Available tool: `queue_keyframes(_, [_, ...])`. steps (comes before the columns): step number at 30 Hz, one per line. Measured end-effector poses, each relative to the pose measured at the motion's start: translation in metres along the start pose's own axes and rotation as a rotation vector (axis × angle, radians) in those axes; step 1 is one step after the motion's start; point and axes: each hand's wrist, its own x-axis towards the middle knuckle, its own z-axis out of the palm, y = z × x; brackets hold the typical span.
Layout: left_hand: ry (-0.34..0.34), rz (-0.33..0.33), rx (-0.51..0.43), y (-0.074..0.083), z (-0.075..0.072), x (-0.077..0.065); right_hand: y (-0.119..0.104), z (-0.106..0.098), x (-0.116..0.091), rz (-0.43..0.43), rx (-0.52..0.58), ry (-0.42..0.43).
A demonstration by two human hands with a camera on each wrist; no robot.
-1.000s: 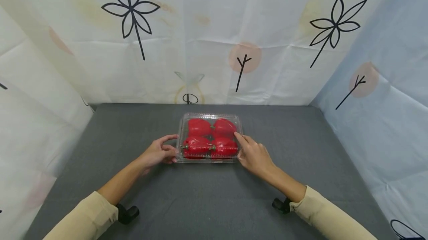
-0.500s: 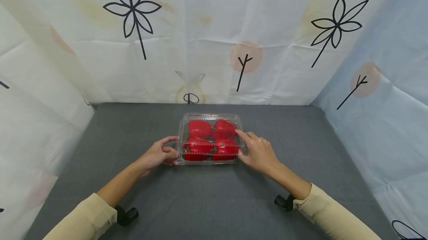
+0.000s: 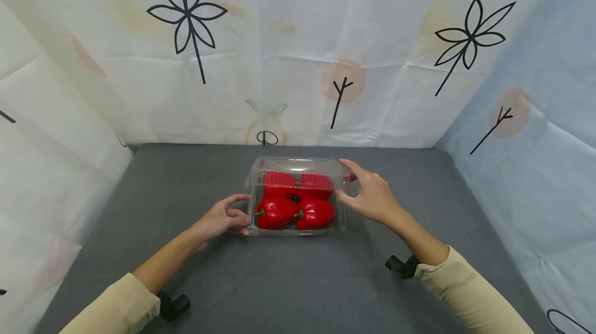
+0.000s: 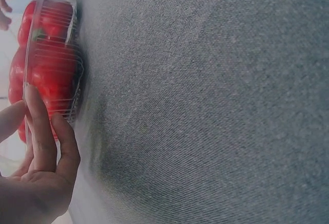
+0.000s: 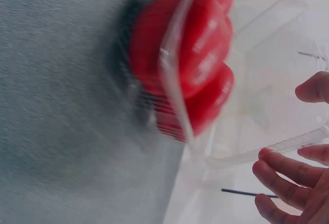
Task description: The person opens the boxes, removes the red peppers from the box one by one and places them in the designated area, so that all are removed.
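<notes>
Left hand [image 3: 224, 218]: pinching the left rim of the box [image 3: 298, 232]; a weak hold could let it slide.
Box: clear, on the surface [image 3: 279, 292], between the hands.
Peppers [image 3: 315, 215]: four, red, inside.
Right hand [image 3: 372, 195]: fingers spread, fingertips at the lid's [image 3: 298, 164] right edge; a slip could drop it.
Lid: raised, tilted over the rear peppers.

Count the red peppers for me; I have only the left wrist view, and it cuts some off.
Observer: Four red peppers show in the head view, in two rows inside the clear container.
Operator: Is the lid down over them?
Observer: No, the clear lid is raised, with the two nearer peppers uncovered.
Operator: I see only some fingers of the right hand. Where is it?
Observer: The right hand is at the lid's right side.
</notes>
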Motion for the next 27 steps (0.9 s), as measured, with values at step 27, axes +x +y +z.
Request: queue_keyframes(27, [-0.067,0.018,-0.038,-0.006,0.004,-0.007,0.032,0.01,0.052,0.117,0.651,0.055])
